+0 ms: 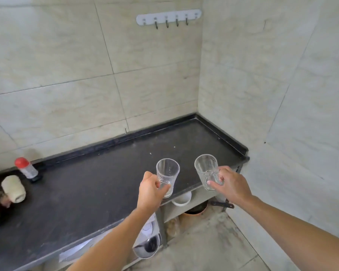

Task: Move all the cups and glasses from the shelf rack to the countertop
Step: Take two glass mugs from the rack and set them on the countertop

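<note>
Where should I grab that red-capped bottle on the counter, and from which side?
Grip the clear body of the red-capped bottle below the cap, coming from the front right. It leans, the wall is close behind it, and a roll sits at its front left.

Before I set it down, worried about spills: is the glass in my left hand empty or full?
Empty. The glass in the left hand is clear throughout, with the dark countertop visible through it and no liquid line.

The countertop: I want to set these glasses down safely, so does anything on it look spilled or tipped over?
Nothing spilled. At the countertop's left end a red-capped shaker appears to lean rather than stand straight, well away from both glasses.
</note>
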